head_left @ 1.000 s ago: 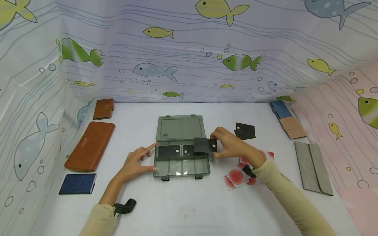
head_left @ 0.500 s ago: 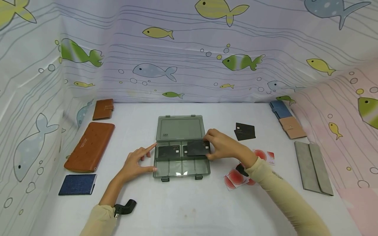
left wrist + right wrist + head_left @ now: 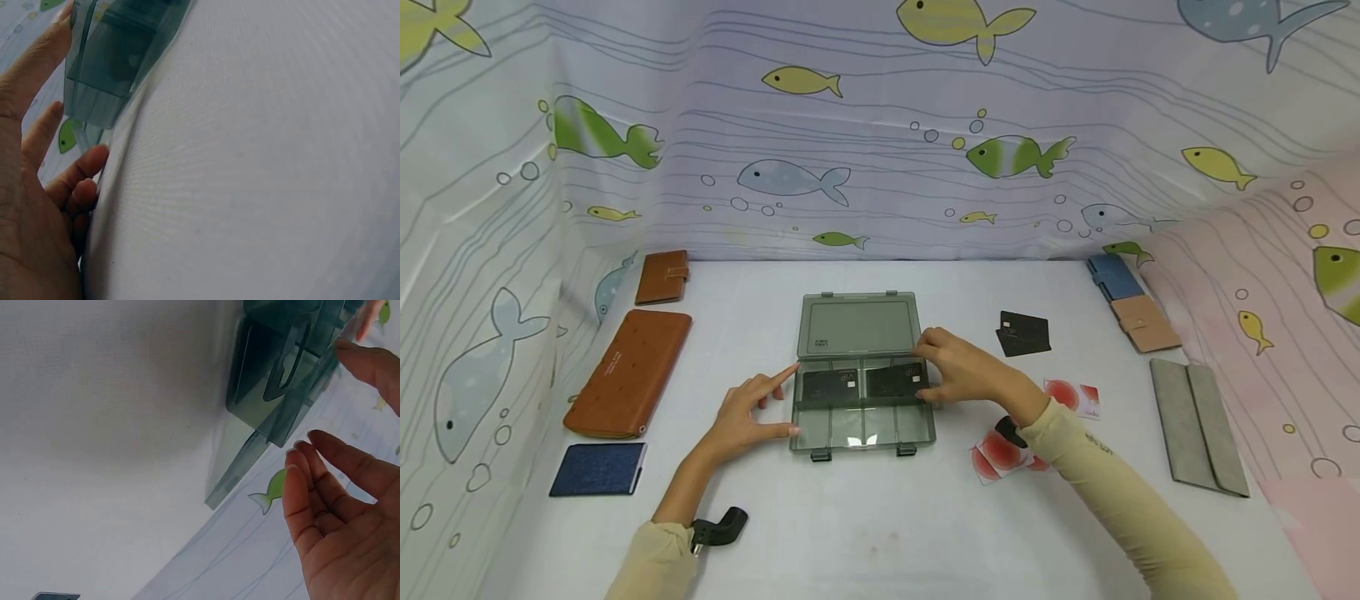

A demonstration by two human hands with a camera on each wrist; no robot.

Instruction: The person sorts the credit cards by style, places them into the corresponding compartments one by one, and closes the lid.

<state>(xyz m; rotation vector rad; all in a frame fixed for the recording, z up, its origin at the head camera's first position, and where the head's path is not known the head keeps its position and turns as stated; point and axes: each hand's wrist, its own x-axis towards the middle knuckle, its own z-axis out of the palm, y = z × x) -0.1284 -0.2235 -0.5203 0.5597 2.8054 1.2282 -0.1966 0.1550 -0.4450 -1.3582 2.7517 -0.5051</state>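
Note:
In the head view, a translucent grey-green divided box (image 3: 847, 427) lies with its lid (image 3: 859, 327) folded back. Black VIP cards lie in its far row: a left card (image 3: 823, 387) and a right card (image 3: 891, 382) that sits slightly tilted. My right hand (image 3: 966, 367) is at the box's right side, thumb and fingertips at that card's right end. The right wrist view has its thumb at the box rim and the fingers apart, with nothing seen gripped. My left hand (image 3: 743, 419) touches the left side with spread thumb and index finger.
Two black cards (image 3: 1024, 333) overlap at right. Red-and-white cards (image 3: 1002, 450) lie partly under my right forearm, another (image 3: 1071, 397) beyond. A brown wallet (image 3: 628, 372), small brown wallet (image 3: 662, 277) and navy one (image 3: 597, 468) line the left; a grey wallet (image 3: 1198, 427) lies right.
My right hand has moved left and brought a black card from above the box's right edge down into the far right section. The left hand has stayed at the box's left side.

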